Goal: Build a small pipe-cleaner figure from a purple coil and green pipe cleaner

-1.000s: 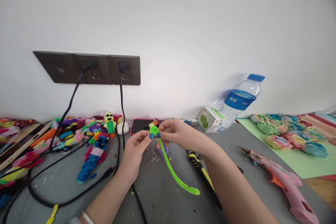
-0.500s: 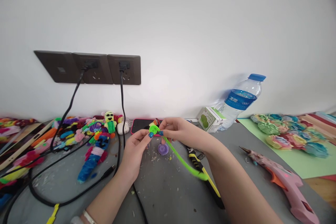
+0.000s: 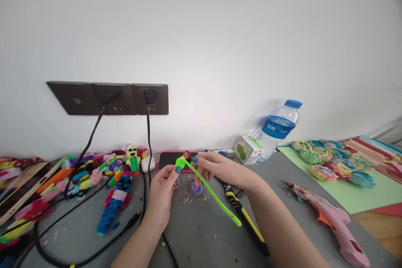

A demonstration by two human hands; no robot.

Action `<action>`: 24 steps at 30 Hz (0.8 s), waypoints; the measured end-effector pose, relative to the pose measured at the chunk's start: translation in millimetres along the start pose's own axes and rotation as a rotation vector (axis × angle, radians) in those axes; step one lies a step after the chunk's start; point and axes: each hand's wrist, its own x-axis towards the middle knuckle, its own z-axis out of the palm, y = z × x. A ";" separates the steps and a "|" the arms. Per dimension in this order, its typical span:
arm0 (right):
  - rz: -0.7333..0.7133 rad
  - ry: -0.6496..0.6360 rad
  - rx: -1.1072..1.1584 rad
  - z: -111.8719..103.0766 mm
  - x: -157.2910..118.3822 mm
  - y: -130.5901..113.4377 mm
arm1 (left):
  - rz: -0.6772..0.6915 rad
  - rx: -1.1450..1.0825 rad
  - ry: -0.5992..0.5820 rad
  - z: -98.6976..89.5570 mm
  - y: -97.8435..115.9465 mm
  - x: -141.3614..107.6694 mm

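Observation:
My left hand (image 3: 161, 197) is closed, pinching a bright green pipe cleaner (image 3: 218, 201) by its coiled end. This flat spiral (image 3: 181, 163) shows above the thumb. The straight tail slants down to the right and hangs free over the pliers. My right hand (image 3: 216, 169) is at the strip just beside the coil, its thumb against it and its other fingers loosely bent behind. Those fingers partly hide the contact. Below them a small purple coiled disc (image 3: 196, 188) sits on the grey table (image 3: 201, 234).
Yellow-black pliers (image 3: 246, 220) lie right of centre, with a pink glue gun (image 3: 336, 222) farther right. A phone (image 3: 166, 159), juice carton (image 3: 248, 149) and water bottle (image 3: 278, 127) are at the wall. Black cables (image 3: 91, 255) and colourful pipe-cleaner pieces (image 3: 116, 201) cover the left.
The view has tilted up slightly. My right thumb and fingers have loosened around the strip and spread a little. The green tail has swung slightly left and down; my left hand keeps its pinch.

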 end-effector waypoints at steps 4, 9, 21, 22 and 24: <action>0.038 0.179 -0.124 -8.1 -8.6 -0.3 | -0.010 -0.029 0.009 0.7 1.0 -0.3; 0.093 0.394 -0.316 -24.7 -53.9 -23.6 | -0.009 -0.095 0.003 2.8 2.3 -0.2; 0.785 0.881 -0.536 -64.6 -203.8 125.6 | 0.060 -0.056 -0.058 1.7 -0.1 2.8; 0.815 0.884 -0.517 -59.4 -205.8 135.1 | 0.055 -0.052 -0.060 1.6 -0.3 3.0; 0.825 0.911 -0.483 -48.7 -205.2 146.1 | 0.059 -0.045 -0.056 1.4 -0.2 3.3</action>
